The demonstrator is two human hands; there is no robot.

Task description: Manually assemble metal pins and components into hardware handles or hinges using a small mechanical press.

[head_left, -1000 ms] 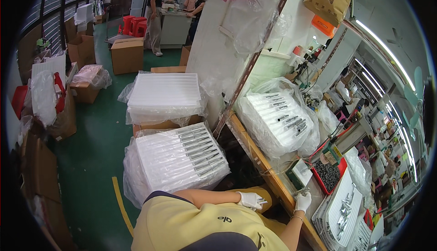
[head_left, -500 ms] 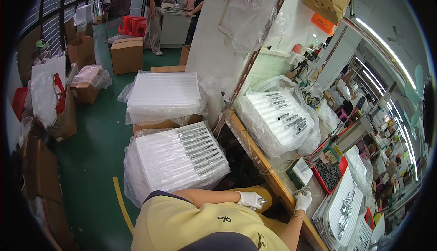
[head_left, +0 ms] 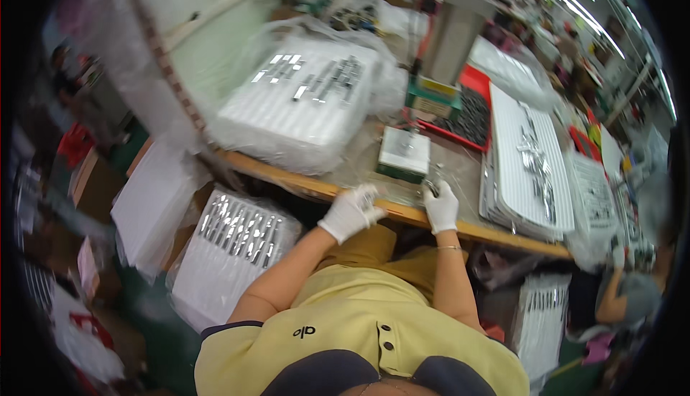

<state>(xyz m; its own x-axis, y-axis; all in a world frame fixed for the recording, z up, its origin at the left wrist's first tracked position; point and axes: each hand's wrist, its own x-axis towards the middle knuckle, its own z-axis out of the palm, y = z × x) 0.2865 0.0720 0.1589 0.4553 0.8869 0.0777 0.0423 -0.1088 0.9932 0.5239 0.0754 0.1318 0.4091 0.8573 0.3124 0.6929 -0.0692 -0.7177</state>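
Both my hands wear white gloves at the wooden front edge of the workbench (head_left: 316,183). My left hand (head_left: 352,213) is curled just over that edge; blur hides what its fingers hold. To its right, my right hand (head_left: 440,205) closes its fingers around a small metallic thing whose kind I cannot make out. Between and beyond the hands sits a white-topped green box (head_left: 404,153). Behind it lies a red tray (head_left: 474,80) of small dark parts. Further right, a stack of white ridged trays (head_left: 510,180) carries shiny metal pieces (head_left: 533,153).
A plastic-wrapped white foam tray (head_left: 287,119) with silver rods lies on the bench's left. A grey metal column (head_left: 449,33) rises behind the green box. Down on my left is another wrapped tray of rods (head_left: 215,274). A person (head_left: 632,292) sits at the far right.
The view has swung right towards the bench. My left hand, which held short silver rods near my lap, has come up to the bench edge. My right hand stays by the bench edge.
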